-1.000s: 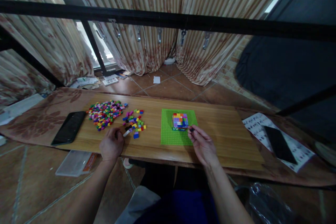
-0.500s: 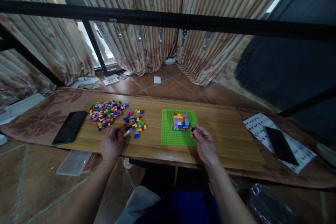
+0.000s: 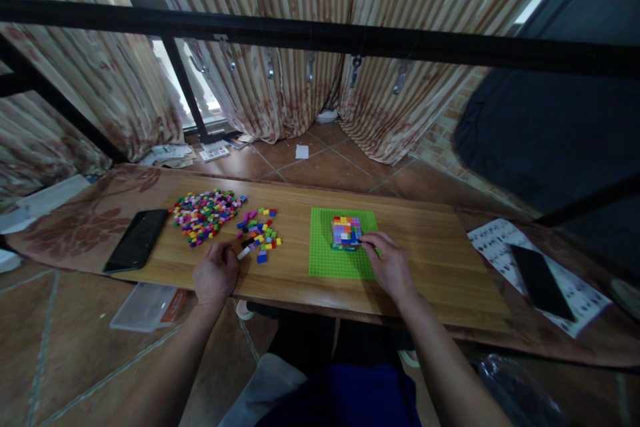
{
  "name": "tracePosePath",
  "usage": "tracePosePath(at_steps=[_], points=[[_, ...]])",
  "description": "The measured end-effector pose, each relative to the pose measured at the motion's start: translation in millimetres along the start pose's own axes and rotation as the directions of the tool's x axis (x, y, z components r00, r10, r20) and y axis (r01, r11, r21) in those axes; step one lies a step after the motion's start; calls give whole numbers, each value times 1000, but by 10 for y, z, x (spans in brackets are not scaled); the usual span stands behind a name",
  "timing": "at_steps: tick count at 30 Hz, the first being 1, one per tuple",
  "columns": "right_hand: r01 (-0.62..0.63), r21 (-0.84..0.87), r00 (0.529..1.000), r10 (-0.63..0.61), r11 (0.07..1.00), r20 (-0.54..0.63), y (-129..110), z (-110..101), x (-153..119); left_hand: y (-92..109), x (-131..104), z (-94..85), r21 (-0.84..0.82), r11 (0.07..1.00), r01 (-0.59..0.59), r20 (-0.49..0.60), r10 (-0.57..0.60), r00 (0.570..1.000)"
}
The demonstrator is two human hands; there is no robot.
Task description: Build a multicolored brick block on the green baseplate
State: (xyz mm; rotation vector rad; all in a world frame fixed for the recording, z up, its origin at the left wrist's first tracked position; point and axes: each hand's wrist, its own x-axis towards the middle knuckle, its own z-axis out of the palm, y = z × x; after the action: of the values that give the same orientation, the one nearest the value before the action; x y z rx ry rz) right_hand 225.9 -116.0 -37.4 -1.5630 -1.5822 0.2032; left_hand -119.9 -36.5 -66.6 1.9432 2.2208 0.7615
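A multicoloured block of small bricks (image 3: 346,232) stands on the green baseplate (image 3: 324,255). My right hand (image 3: 387,260) is at the block's right side, thumb and forefinger pinched around a small black brick that is mostly hidden at the block's edge. On the board's front left part rests my left hand (image 3: 217,270), its fingers curled beside the smaller group of loose bricks (image 3: 260,233). Whether the left fingers hold a brick cannot be made out. Further left lies a larger pile of mixed bricks (image 3: 207,210).
A black phone (image 3: 135,240) lies at the wooden board's (image 3: 425,253) left end. On the right, a dark phone (image 3: 541,280) rests on a printed sheet (image 3: 493,240). A black bar (image 3: 320,37) crosses beyond the board. A clear plastic lid (image 3: 140,307) is below the front edge.
My right hand has moved slightly left and up, bringing its fingertips with the black brick to the block's right edge. My left hand stays by the loose bricks. The view has shifted slightly.
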Motion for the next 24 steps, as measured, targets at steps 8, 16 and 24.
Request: tracePosePath(at_steps=[8, 16, 24], points=[[86, -58, 996, -87, 995, -20, 78, 41, -10, -15, -4, 19, 4, 1000, -12, -21, 12, 1000], [98, -53, 993, -101, 994, -63, 123, 92, -51, -39, -1, 43, 4, 1000, -13, -33, 13, 999], [136, -75, 984, -144, 988, -102, 207, 177, -106, -47, -4, 52, 5, 1000, -1, -17, 1, 1000]])
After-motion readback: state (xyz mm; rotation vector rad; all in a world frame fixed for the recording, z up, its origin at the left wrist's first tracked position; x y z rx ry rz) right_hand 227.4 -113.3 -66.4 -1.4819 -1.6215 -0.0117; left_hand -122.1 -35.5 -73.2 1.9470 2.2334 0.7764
